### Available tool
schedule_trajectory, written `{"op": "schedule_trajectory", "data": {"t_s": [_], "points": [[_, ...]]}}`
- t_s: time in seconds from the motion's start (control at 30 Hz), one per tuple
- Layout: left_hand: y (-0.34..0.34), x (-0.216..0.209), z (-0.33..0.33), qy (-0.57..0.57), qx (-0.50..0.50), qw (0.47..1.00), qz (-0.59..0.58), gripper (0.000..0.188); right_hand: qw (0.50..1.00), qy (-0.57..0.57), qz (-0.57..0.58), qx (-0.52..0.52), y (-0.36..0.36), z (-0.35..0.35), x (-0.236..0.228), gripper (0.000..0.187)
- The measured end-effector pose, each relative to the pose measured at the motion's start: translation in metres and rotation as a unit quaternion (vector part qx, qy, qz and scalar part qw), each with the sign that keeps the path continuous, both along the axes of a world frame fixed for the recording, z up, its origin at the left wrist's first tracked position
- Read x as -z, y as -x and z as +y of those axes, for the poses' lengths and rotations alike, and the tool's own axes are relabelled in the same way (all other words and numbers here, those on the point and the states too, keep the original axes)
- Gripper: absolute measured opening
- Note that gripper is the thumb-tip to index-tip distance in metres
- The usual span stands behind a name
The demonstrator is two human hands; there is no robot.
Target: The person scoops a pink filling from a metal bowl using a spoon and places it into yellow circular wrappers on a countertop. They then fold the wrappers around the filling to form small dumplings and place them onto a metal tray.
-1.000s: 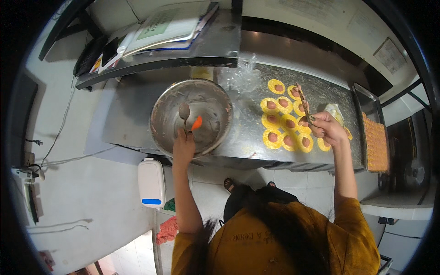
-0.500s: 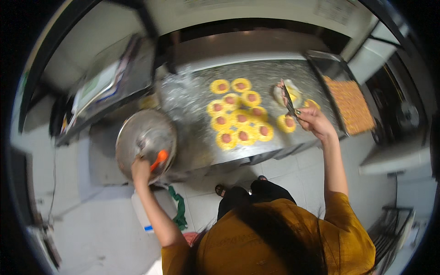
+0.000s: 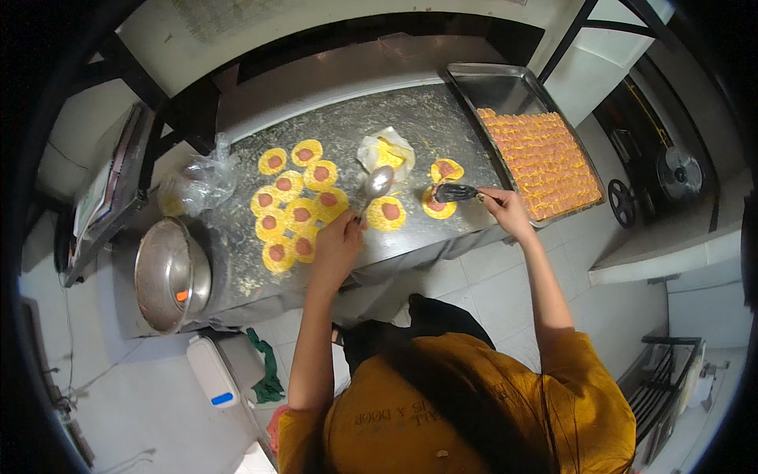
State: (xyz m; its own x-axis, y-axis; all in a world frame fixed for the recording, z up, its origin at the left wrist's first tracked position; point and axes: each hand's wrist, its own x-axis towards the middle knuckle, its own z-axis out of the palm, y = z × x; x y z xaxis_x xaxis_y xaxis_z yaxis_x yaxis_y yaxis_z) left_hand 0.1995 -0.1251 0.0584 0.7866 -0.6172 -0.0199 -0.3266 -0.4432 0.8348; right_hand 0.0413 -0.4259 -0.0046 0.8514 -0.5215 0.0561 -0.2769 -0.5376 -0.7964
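Note:
My left hand (image 3: pixel 337 246) is closed round the handle of a metal spoon (image 3: pixel 380 182), its bowl raised over the table beside a crumpled white wrapper with yellow contents (image 3: pixel 388 154). My right hand (image 3: pixel 508 212) grips a black spatula-like utensil (image 3: pixel 456 193); its exact kind is unclear. Its head lies over a yellow round topped with pink filling (image 3: pixel 439 207), partly hiding it. Just behind is a folded yellow piece (image 3: pixel 447 169) with pink showing. Between my hands sits another yellow round with a pink mound (image 3: pixel 388 213). Several more such rounds (image 3: pixel 301 213) lie to the left.
A metal tray (image 3: pixel 493 77) at the right holds rows of pink-and-yellow pieces. On the left, a large metal bowl (image 3: pixel 162 272) with an orange-handled tool (image 3: pixel 182 296) stands near a clear plastic bag (image 3: pixel 207 183). A white lidded container (image 3: pixel 212 371) is below the table's edge.
My left hand has moved from the metal bowl to over the table, now with the spoon plainly visible. My right hand has lowered the black utensil onto a yellow round. The view has shifted.

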Motion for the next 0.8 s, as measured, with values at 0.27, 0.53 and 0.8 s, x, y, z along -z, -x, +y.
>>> {"op": "schedule_trajectory", "data": {"t_s": [0.27, 0.53, 0.8], "points": [[0.019, 0.038, -0.107, 0.009, -0.023, 0.994, -0.104, 0.017, 0.992, -0.120, -0.030, 0.013, -0.011, -0.063, 0.024, 0.024], [0.014, 0.028, -0.150, -0.137, -0.011, 0.973, -0.184, 0.017, 0.998, 0.025, -0.030, -0.051, -0.033, -0.103, 0.019, 0.028], [0.010, 0.030, -0.174, -0.178, 0.031, 0.966, -0.183, 0.023, 0.997, 0.007, -0.049, -0.065, -0.041, -0.121, 0.032, 0.028]]}}
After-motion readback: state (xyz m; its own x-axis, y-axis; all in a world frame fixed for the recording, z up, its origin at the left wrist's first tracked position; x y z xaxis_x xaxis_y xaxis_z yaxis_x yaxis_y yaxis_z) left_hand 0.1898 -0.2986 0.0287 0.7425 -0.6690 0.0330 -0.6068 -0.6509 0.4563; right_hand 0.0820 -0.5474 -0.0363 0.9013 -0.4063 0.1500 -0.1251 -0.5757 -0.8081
